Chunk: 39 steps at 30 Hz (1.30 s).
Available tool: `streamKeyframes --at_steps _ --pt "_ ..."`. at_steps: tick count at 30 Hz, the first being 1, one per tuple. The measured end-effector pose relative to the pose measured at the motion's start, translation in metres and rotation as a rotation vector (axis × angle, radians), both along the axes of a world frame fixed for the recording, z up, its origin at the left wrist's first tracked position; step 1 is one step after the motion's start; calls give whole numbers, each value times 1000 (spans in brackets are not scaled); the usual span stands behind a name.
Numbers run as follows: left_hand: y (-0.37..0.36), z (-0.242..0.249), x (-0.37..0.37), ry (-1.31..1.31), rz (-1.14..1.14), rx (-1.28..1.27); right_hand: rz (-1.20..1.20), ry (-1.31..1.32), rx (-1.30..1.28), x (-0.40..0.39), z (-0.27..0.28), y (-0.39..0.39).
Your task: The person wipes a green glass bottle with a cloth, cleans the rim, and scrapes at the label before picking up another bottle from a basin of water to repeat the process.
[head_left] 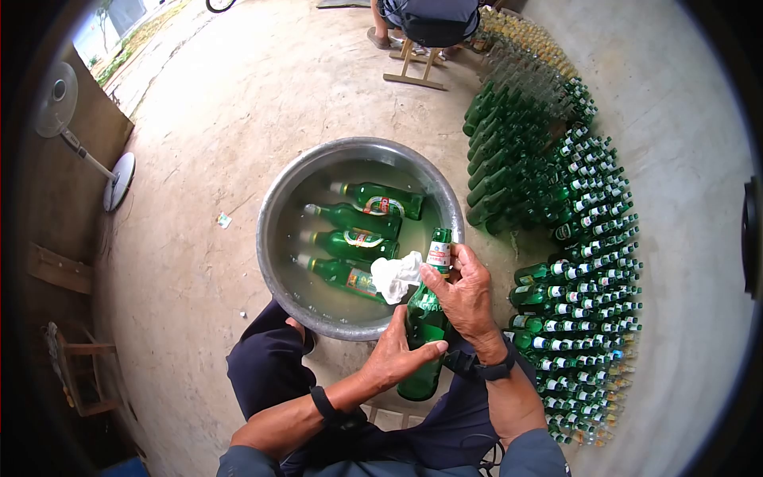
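Observation:
A green glass bottle [424, 381] stands tilted over my lap, its neck with a white label pointing away from me. My left hand [397, 354] is wrapped round the bottle's body. With thumb and fingers, my right hand [467, 292] grips the neck at the label. A crumpled white cloth [396, 277] lies beside the bottle, just left of my right thumb; what holds it up is hard to make out. Beyond my hands is a round metal basin [274, 274] of murky water, where several green bottles [358, 245] lie on their sides.
Rows of green bottles [588, 246] stand along the right wall, with clear and yellowish bottles [528, 36] behind. A seated person [381, 22] is at the top by a wooden stool [413, 79]. A fan [119, 181] and a wooden frame [89, 350] stand at the left.

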<state>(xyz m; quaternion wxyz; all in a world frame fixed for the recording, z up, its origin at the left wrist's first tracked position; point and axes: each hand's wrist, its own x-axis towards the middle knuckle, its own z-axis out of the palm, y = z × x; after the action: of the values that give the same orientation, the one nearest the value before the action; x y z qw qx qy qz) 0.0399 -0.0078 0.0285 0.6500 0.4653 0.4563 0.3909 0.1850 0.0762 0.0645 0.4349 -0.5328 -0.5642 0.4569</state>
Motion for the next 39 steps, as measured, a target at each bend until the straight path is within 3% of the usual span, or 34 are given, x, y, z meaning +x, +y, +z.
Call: streamKeyframes --at_steps 2,7,21,29,39 --pt "1 3 -2 -83 22 41 -16 67 1 -3 5 -2" --pt "5 18 -7 -248 -38 -162 -60 108 86 -8 5 -2" --pt "7 9 -2 -146 12 -111 -80 -232 186 -2 12 -4" --pt "9 19 -6 -106 -24 -208 -88 -286 261 -5 10 -4" --pt "8 8 -3 -41 10 -113 -76 -391 305 -3 13 -4"
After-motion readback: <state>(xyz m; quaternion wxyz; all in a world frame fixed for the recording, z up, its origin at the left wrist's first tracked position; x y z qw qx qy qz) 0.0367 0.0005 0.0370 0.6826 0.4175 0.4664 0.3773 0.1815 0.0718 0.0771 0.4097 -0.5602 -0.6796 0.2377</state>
